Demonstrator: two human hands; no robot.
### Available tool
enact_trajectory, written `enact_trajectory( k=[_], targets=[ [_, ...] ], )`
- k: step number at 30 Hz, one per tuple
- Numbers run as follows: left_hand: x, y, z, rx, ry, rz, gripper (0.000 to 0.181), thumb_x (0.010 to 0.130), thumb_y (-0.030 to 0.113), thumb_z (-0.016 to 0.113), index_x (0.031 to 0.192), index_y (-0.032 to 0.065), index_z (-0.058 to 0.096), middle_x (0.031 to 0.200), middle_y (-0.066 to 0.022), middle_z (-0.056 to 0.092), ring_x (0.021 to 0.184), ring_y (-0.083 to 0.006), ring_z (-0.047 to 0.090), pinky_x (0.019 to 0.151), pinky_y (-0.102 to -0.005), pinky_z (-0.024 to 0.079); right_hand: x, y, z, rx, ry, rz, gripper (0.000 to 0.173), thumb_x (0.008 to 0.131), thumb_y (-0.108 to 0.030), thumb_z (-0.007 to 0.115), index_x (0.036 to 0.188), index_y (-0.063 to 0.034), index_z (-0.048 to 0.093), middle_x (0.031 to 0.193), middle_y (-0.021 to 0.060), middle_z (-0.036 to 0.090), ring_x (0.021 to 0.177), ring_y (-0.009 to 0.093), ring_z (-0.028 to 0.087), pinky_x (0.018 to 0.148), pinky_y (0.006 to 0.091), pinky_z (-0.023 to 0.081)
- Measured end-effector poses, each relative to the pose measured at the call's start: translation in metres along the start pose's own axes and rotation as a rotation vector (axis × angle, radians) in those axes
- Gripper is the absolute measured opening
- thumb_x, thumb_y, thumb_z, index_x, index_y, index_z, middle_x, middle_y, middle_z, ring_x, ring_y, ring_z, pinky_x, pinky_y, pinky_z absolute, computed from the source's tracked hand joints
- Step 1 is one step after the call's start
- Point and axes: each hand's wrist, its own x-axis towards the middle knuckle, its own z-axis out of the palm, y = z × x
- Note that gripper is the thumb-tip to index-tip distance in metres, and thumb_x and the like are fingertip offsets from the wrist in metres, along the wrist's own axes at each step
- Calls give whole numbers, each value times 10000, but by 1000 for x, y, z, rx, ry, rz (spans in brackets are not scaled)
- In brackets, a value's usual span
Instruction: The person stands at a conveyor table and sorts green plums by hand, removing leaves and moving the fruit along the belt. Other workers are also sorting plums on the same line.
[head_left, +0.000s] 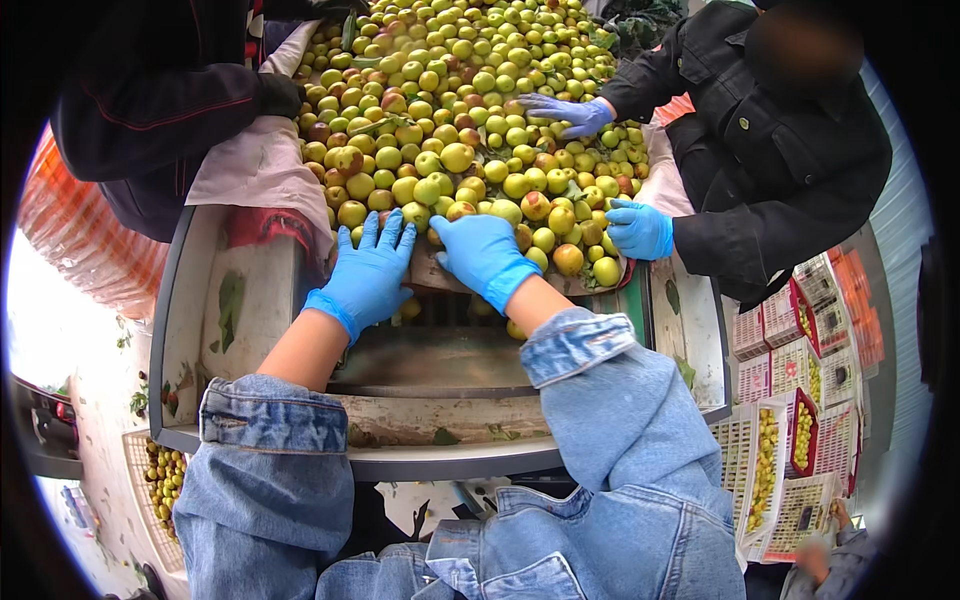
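A broad heap of yellow-green jujube fruits (450, 157), some with russet patches, covers the sorting table in front of me. My left hand (369, 274), in a blue glove, lies palm down with spread fingers against the heap's near edge. Beside it, my right hand (487, 255), gloved alike, bends over the fruits at the same edge. Its fingers are partly hidden, so whether it grips a fruit cannot be told. Below both hands is a dark recess (442, 360) in the table, where a few fruits show.
The table's raised frame (450, 469) runs along my side. A co-worker's gloved hands (641, 229) touch the heap at right; another person's dark sleeve (172, 105) reaches in at left. Crates of fruit (757, 472) stand at right, and a crate (139, 480) at lower left.
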Motion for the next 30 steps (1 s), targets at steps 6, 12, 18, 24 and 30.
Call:
enact_trajectory(
  k=[6,12,18,24,30],
  targets=[
    [3,-10,12,-37,136,22,827,756,298,683,1435,133,242,1482,-110,237,1347,-405,244,1017,-629,253,-9,11,-51,139,-59,142,337,747,-321,621,1004,-109,572,809,161,654,796,330,645,696,436,505],
    [-3,8,3,-242,94,462,326,788,228,652,1102,151,618,1202,-64,529,1172,-305,461,961,-517,362,-283,128,-138,718,446,631,342,756,-9,460,1073,-91,560,905,40,590,648,88,534,582,198,441],
    [13,14,-8,-256,464,394,129,793,194,627,903,127,639,881,-66,560,850,-277,553,752,-380,453,-738,188,-70,243,-22,1704,348,889,-199,492,1218,-85,502,938,55,555,705,118,442,600,241,340],
    [-8,13,-2,-2,-152,60,896,776,370,677,1470,170,148,1511,-217,56,1371,-483,56,1018,-647,227,-774,152,-64,-371,-298,1816,421,880,-103,468,1289,-5,452,1220,136,504,1079,218,457,921,337,350],
    [-9,25,-1,-219,-150,518,471,802,291,646,1224,109,543,1382,-111,376,1274,-365,344,959,-514,378,-345,124,-101,729,512,715,422,830,14,514,1252,-15,514,1265,142,523,1171,231,498,1015,341,374]
  ],
)
